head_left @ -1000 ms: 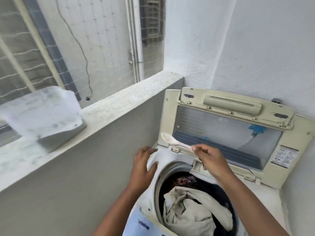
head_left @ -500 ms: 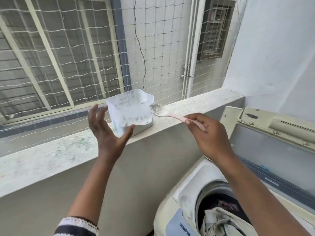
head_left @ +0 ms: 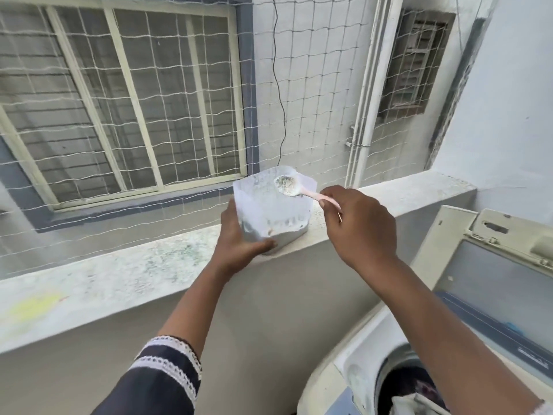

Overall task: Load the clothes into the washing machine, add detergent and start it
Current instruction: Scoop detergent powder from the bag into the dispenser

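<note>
The left hand is gripping the detergent tub low on its near side, thumb curled along the base, the tub sitting on the ledge. The right hand is pinching the pink spoon by its handle, holding its powder-dusted bowl over the tub's open mouth. Below that hand, the washing machine is standing open, clothes lying in its drum

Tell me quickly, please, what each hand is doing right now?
Left hand: grips the translucent white plastic detergent tub on the ledge.
Right hand: pinches the pale pink plastic spoon over the tub.
</note>
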Motion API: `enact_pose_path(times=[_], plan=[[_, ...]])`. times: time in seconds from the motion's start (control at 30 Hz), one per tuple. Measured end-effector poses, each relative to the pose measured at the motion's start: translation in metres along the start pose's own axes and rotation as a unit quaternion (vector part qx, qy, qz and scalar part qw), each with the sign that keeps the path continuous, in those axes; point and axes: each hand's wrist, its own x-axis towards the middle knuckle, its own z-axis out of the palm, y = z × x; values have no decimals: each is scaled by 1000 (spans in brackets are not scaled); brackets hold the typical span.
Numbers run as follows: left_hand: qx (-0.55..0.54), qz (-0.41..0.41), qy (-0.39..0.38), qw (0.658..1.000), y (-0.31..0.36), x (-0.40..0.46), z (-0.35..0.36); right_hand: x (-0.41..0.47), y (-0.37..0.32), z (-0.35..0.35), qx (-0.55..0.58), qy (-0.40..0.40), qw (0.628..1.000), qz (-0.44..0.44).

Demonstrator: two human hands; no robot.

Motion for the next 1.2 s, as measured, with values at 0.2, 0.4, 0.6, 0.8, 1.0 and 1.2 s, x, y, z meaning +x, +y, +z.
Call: enact_pose_path(times=[0.2, 0.4, 0.6, 0.8, 1.0, 1.2], plan=[[41, 146, 29, 988, 1, -11, 4, 5, -5, 11, -141, -27, 988, -60], [96, 164, 8, 982, 4, -16, 7, 4, -4, 24, -232, -70, 967, -80], [116, 167, 9, 979, 4, -16, 7, -6, -13, 22, -234, -178, 950, -104], [138, 166, 5, 976, 7, -17, 5, -12, -31, 4, -124, -202, 968, -76], [124, 155, 8, 980, 3, -14, 6, -5, -8, 12, 191, -230, 944, 141], [81, 127, 16, 989, 5, -11, 4, 14, 2, 27, 333, -211, 889, 232]])
